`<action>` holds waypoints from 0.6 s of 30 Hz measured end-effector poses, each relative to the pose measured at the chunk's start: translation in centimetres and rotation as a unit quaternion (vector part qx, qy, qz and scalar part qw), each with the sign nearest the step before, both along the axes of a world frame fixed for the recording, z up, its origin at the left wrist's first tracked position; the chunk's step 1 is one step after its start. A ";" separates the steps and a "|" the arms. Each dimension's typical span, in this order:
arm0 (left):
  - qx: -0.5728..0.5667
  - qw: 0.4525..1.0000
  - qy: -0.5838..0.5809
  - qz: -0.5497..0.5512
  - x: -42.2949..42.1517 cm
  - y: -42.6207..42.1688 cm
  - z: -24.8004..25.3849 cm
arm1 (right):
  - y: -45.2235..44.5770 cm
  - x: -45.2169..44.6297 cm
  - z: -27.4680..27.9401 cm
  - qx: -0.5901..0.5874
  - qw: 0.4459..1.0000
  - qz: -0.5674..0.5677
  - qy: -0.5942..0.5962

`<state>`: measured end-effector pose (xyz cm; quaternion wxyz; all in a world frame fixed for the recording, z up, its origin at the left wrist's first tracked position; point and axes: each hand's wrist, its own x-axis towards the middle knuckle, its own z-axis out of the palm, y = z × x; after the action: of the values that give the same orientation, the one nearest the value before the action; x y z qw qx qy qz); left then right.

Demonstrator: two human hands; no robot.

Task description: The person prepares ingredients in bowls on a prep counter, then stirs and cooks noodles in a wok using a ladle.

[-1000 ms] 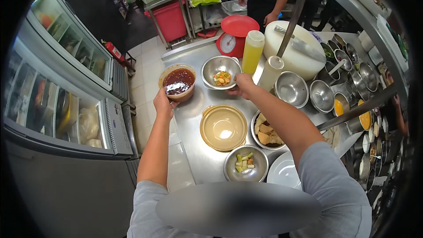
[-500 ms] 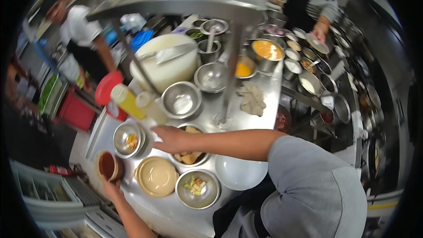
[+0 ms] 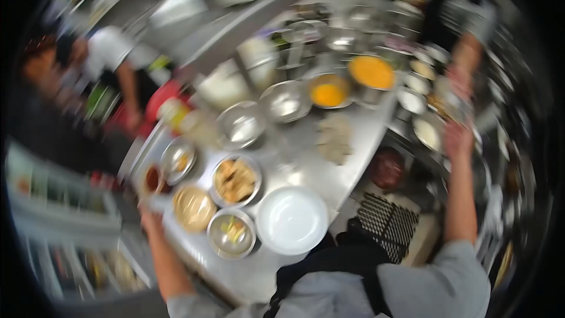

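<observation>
At the left, my left hand (image 3: 151,217) grips the tub of dark red sauce (image 3: 154,180). My right hand (image 3: 459,138) reaches far right, its fingers at a small metal dish (image 3: 457,109) that a co-worker's hand (image 3: 461,80) also touches; motion blurs the contact. Beside the tub stand a metal bowl with orange pieces (image 3: 178,161) and a tan clay pot (image 3: 194,208). Nearer the middle are a bowl of brown chunks (image 3: 235,180), a bowl with green and pale pieces (image 3: 231,233) and a white plate (image 3: 292,220).
Empty metal bowls (image 3: 241,125), containers of orange liquid (image 3: 371,72) and a crumpled cloth (image 3: 334,139) lie along the steel table (image 3: 294,162). Another person (image 3: 112,59) is at upper left. A black floor grate (image 3: 386,227) shows below the table's right edge.
The view has swung right. My right hand has left the area by the metal bowls and stretched out to the co-worker's hand. My left hand still holds the sauce tub.
</observation>
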<state>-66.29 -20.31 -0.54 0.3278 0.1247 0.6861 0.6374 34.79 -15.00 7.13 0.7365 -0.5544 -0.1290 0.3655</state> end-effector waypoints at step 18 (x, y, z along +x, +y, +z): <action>-0.043 0.984 0.068 -0.158 4.3 0.4 2.7 | -5.4 -44.3 8.3 -0.066 0.815 0.546 -0.181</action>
<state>-61.99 -19.90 2.12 0.3822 0.2608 0.7049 0.5376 -9.51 -20.36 15.39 0.3402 -0.4965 -0.5172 0.6085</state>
